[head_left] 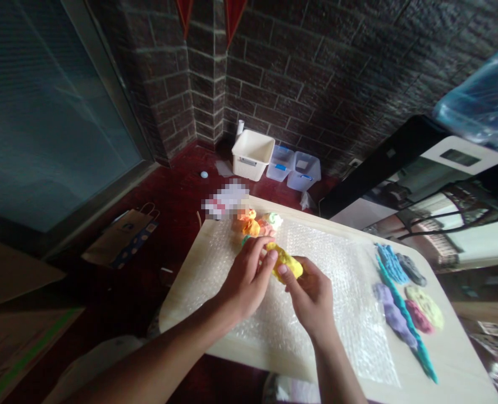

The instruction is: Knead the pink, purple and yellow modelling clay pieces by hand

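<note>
Between my two hands, above the bubble wrap, is a lump of yellow modelling clay. My left hand pinches its left end with thumb and fingers. My right hand grips the other end, its thumb pressed on top. Just beyond my hands lie orange clay lumps, a pale white-green lump and a pinkish lump. A bit of green clay peeks out behind my left hand, mostly hidden.
On the table's right side lie a long teal clay roll, blue strands, and grey, purple, red and pale yellow lumps. Storage bins stand by the brick wall. A paper bag is on the floor at left.
</note>
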